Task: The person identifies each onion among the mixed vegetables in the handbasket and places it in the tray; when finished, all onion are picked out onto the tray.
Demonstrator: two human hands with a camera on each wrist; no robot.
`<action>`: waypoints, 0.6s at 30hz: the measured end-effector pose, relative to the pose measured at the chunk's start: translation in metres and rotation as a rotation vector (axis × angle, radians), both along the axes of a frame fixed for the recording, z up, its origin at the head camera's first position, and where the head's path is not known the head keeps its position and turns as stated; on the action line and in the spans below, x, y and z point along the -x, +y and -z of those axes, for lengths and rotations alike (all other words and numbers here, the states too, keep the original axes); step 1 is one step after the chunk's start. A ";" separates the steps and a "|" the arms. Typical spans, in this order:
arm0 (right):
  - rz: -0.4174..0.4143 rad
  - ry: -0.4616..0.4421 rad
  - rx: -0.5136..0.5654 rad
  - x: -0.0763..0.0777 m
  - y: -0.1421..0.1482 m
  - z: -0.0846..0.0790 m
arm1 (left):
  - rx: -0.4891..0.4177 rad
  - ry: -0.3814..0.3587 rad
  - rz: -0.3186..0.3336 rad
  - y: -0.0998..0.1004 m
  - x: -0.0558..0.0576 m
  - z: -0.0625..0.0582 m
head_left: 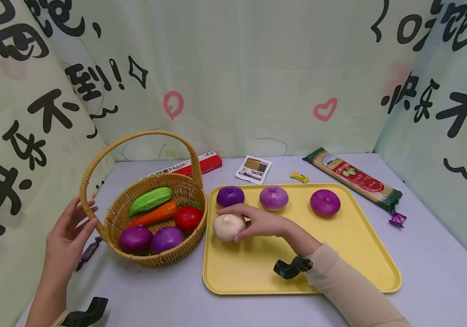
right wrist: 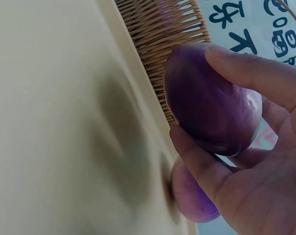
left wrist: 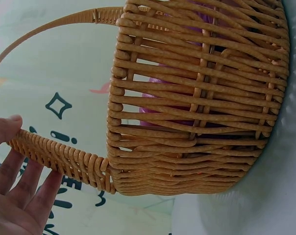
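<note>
1. Onion (head_left: 227, 227), pale in head view, purple in right wrist view: grasped between thumb and fingers of the right grip (head_left: 260, 222), over the left end of the yellow tray (head_left: 319, 259).
2. Wicker basket (head_left: 161, 260), left of the tray: its handle (head_left: 156, 132) held by the left grip (head_left: 67, 236); inside, cucumber (head_left: 150, 201), carrot (head_left: 156, 215), tomato (head_left: 188, 218) and two purple onions (head_left: 136, 239).
3. Three further onions (head_left: 274, 198): spaced along the tray's far side.
</note>
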State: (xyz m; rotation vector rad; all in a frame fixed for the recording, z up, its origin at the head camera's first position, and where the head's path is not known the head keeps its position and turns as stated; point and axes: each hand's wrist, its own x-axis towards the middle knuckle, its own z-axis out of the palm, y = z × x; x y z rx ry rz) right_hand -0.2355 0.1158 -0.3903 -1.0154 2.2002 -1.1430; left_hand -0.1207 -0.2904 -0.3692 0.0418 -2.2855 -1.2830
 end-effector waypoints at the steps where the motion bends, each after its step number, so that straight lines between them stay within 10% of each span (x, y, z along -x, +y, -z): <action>1: -0.008 -0.002 -0.001 0.000 0.001 0.002 | 0.000 -0.003 -0.001 0.000 0.000 0.000; 18: -0.157 -0.124 -0.005 -0.007 0.012 0.023 | 0.012 -0.019 -0.010 -0.002 0.001 -0.001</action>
